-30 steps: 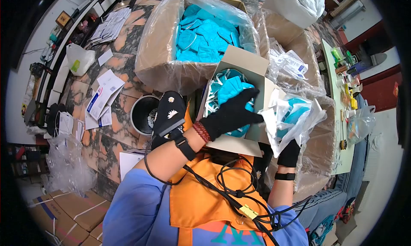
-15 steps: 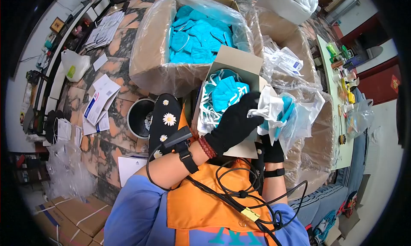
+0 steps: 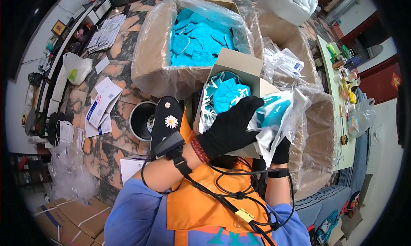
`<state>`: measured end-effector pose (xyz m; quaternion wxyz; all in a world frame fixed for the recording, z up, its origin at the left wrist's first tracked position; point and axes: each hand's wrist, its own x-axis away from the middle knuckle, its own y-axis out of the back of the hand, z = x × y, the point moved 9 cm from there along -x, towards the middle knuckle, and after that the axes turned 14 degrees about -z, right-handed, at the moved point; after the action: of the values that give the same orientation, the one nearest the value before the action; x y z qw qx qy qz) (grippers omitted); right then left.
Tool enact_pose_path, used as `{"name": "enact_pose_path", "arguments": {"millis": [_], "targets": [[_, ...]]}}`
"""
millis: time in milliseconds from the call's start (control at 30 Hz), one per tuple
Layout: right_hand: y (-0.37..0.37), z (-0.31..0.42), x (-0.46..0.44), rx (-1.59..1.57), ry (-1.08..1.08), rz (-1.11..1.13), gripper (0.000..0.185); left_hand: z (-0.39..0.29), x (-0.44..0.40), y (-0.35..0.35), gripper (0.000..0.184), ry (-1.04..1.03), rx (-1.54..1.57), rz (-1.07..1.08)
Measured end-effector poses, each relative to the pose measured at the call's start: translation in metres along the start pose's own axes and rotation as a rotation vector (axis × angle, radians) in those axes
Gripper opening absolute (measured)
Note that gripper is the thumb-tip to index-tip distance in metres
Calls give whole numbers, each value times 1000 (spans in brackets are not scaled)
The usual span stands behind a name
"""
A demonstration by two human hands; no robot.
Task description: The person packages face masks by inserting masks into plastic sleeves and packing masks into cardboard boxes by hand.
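Observation:
My left hand [image 3: 233,128], in a black glove, reaches across to a clear and white plastic bag [image 3: 295,106]. Its thumb and fingers close at the left edge of a teal face mask [image 3: 274,112] lying partly inside that bag; the exact grip is partly hidden. From below and to the right, my right hand [image 3: 281,151], also gloved in black, holds the bag, with most of its fingers covered by the plastic. Just beyond my left hand, an open carton [image 3: 240,68] contains teal masks [image 3: 229,94] with white straps.
A large lined box [image 3: 150,53] full of teal masks stands ahead. Beside it, another lined box [image 3: 278,27] holds white packets [image 3: 287,64]. A dark bucket [image 3: 141,124] and folded cartons [image 3: 102,102] are on the floor at left. Black cables [image 3: 222,199] cross my lap.
My left hand has moved slightly down and left, and its thumb is now raised. The bag has turned, showing more of the teal mask, and a white flap now hangs lower.

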<state>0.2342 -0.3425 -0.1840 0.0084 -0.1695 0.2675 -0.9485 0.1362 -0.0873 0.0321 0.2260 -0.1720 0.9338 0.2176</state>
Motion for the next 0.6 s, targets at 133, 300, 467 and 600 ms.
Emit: {"name": "enact_pose_path", "arguments": {"millis": [133,300,467,600], "targets": [[-100,59,50,144,198,-170,57,21,29,-38,55,-246,-150,2],[-81,67,45,175,102,-354,57,79,48,-61,28,-47,55,160],[-49,86,38,394,287,-510,61,52,35,-40,29,103,155,496],[-45,88,39,375,301,-512,60,62,41,-36,33,-28,207,450]]}}
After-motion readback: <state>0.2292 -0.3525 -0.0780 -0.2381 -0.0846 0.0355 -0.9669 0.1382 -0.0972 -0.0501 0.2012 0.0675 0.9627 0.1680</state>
